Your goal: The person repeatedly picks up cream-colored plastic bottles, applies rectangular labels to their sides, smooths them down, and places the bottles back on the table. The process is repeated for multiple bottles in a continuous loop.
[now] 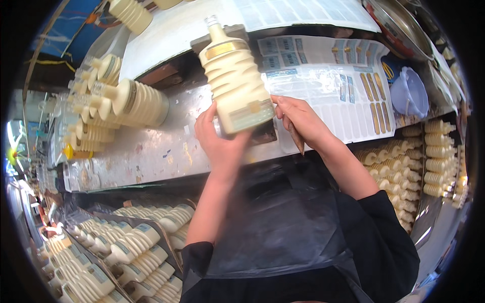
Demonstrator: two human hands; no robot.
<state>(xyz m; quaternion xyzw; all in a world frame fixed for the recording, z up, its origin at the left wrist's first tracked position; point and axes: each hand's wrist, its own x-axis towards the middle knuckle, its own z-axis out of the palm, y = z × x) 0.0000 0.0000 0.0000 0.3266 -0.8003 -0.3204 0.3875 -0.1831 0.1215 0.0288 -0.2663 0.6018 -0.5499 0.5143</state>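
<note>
Above a worn metal worktop (151,144), a large cream bottle (232,76) with twisted ridges is held tilted, its clear neck pointed away from the person and its base turned toward the apron (278,222). The lower corner of the bottle is grasped by the left hand (222,141), with the fingers laid along its left side; the thumb is lost in blur beneath the base. By the right hand (303,118), a slim brown tool (297,140) is grasped, pointed end down; its upper part is covered by the fingers, so its kind cannot be told. The bottle's right lower edge is met by the thumb and forefinger of that hand, but whether it is pinched there cannot be made out. On the bottle's lower face, a pale band with a gold mark is shown, too blurred to be read. A dark block (265,132) is largely hidden behind the bottle; whether any weight is borne by it is unclear.

To the right, label sheets (323,113) are spread, partly washed out by glare, near a lilac bucket (410,93). At the left, clustered bottles (144,103) are overlapped by one another. Below, crated bottles (134,242) are cut off by the fisheye rim.
</note>
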